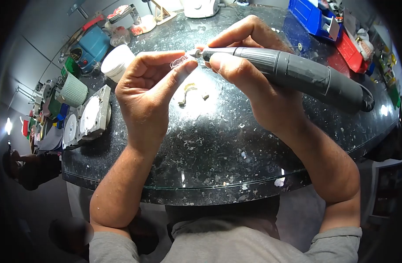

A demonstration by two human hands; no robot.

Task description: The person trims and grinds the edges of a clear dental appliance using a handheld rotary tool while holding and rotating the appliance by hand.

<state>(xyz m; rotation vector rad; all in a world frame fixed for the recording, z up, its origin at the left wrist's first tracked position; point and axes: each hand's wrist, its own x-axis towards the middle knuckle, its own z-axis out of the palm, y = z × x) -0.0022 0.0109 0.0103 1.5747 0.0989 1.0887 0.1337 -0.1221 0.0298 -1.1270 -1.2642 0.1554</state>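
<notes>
Clear piece (178, 62) is pinched between the left hand (148, 94)'s fingers, beside the rotary tool (304, 73)'s tip (195, 53); the right hand (273, 103)'s fingers grip the tool. Work done or left: cannot tell.

Room along the near tabletop (209, 162); a handpiece (293, 72) (thick, grey) blocks upper right.
</notes>
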